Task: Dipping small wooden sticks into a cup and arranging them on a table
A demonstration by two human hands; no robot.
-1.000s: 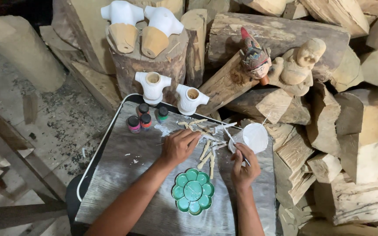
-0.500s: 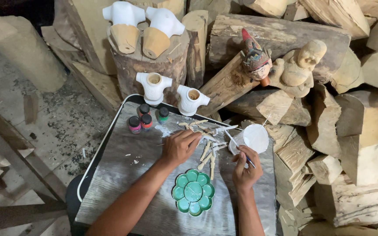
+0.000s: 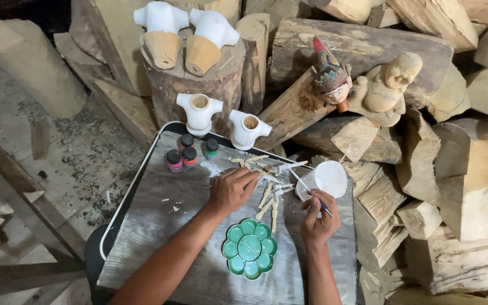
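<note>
My left hand (image 3: 234,189) rests palm down on the grey wooden tray (image 3: 159,237), fingers curled on a small white-painted wooden stick among a pile of wooden sticks (image 3: 268,186). My right hand (image 3: 318,217) grips a thin paintbrush (image 3: 312,195) whose tip reaches to the white cup (image 3: 326,179) of white paint. A green flower-shaped palette (image 3: 249,248) lies on the tray between my forearms.
Several small paint bottles (image 3: 187,153) stand at the tray's far left. Two white-painted torso carvings (image 3: 221,120) stand behind the tray, two more (image 3: 184,36) on a stump. A painted puppet head (image 3: 331,76) and an unpainted figure (image 3: 388,87) lie on stacked firewood at right.
My right hand has shifted slightly, drawing the brush back from the white cup. My left hand stays on the sticks.
</note>
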